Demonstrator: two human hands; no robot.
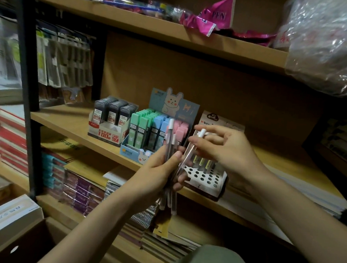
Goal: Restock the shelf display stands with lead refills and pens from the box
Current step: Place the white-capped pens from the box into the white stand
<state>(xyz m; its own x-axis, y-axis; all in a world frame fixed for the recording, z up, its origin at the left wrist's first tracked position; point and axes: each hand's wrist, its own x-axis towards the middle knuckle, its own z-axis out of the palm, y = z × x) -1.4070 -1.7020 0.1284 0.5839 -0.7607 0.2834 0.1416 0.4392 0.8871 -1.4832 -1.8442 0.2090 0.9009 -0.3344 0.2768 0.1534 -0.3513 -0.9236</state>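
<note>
Wooden shelves (68,122) fill this dim shop corner, with stacks of notebooks (6,135) at the left and below.

On the middle shelf stand three displays. At the left is a box of dark lead refills (113,115); its front says "100" and "HB 0.7". Next to it is a bunny stand (160,128) with green, blue and pink refill cases. At the right is a white pen stand (206,176) with many round holes. A few pens already stand in its back row, and most holes look empty.

The left hand (156,171) grips a bunch of pens (170,168), fingers curled round them, in front of the bunny stand. The right hand (227,150) pinches one pen (189,151) near its white cap, drawing it out of the bunch just above the pen stand.

So the pen step is going on. Next, I think the pen must be tipped upright and pushed, tip down, into a free hole.

A pink bag (212,15) on the top shelf says "PEN". Other writing is too blurry to read.
</note>
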